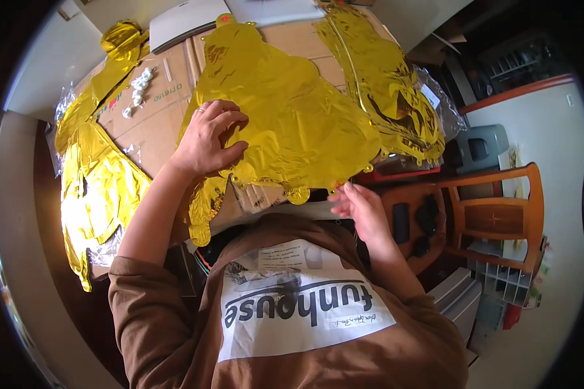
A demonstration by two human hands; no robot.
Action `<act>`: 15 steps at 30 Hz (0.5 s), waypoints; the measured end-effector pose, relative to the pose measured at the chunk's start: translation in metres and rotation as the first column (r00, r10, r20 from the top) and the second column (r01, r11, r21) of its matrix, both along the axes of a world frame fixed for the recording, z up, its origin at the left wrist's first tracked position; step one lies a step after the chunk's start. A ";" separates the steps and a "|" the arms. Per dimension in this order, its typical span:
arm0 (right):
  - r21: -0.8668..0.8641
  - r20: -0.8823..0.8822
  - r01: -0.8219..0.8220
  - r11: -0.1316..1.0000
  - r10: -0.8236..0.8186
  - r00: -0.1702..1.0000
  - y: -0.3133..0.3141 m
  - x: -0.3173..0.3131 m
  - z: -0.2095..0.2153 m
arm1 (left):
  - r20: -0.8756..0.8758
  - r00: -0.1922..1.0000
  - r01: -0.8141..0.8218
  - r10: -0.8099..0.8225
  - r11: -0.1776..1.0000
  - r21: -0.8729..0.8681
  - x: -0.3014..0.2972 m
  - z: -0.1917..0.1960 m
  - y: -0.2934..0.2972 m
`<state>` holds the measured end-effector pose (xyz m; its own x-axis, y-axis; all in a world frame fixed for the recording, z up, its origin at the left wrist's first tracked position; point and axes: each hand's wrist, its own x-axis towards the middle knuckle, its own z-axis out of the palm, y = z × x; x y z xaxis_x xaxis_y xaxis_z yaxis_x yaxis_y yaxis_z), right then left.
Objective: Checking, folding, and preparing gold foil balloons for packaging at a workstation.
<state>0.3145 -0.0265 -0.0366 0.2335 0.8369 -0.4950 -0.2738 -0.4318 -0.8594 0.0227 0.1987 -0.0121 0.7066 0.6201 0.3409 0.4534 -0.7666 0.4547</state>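
Note:
A large flat sheet of shiny gold foil (276, 104), which looks like an uninflated foil balloon with small round tabs along its edge, lies on cardboard in front of me. My left hand (209, 139) rests on its left side, fingers bent and thumb held apart, grasping nothing. At the near right edge, the thumb and forefinger of my right hand (362, 209) come together on a small tab of the foil. The other fingers of that hand are slightly blurred. Beneath my left wrist, a narrow gold foil strip (204, 211) hangs over the table's near edge.
More gold foil (104, 175) drapes down the left side, and another gold foil piece (383, 78) lies at the right over clear plastic. White beads or small balls (138, 91) sit on the cardboard (159, 126). A wooden chair (499, 211) stands at the right, with dark items on its seat.

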 end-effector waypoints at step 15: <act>0.271 0.401 0.023 0.962 -0.134 0.906 0.061 -0.022 0.019 | -0.011 1.000 -0.019 0.019 0.999 -0.031 -0.004 0.003 -0.005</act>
<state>0.2921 0.0343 -0.0177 0.4395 0.8912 -0.1123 0.1047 -0.1750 -0.9790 0.0182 0.1942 -0.0092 0.6982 0.6434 0.3140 0.4724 -0.7435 0.4733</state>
